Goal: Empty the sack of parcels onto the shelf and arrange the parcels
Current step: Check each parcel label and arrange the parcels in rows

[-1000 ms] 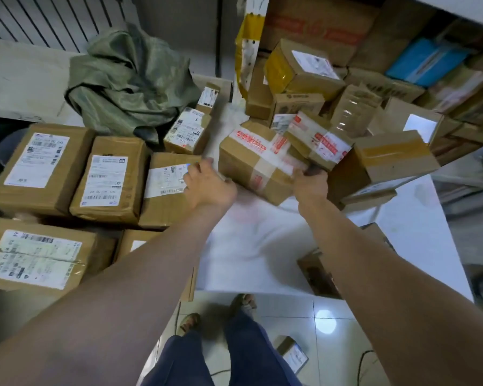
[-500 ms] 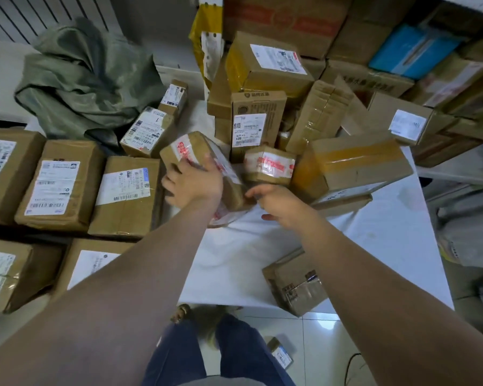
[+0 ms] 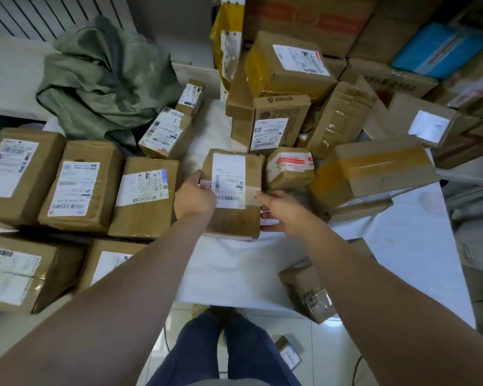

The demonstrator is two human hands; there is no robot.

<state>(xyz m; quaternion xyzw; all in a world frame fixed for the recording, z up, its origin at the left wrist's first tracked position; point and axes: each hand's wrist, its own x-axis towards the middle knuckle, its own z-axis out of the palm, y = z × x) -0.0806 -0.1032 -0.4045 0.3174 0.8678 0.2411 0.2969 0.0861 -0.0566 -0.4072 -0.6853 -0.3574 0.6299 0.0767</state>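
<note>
I am holding a brown parcel (image 3: 236, 218) flat on the white shelf (image 3: 234, 268), the fingers of my left hand (image 3: 194, 197) gripping its left edge and those of my right hand (image 3: 286, 213) curling round its right edge. It is lying between a labelled box (image 3: 145, 196) and a small red-taped box (image 3: 289, 168), with the green sack (image 3: 106, 79) slumping behind.

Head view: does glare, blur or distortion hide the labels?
Head view: glare washes out the label on the right-hand box; a bright spot sits on the floor tile; the wide lens curves the edges; print on the held parcel is soft.
</note>
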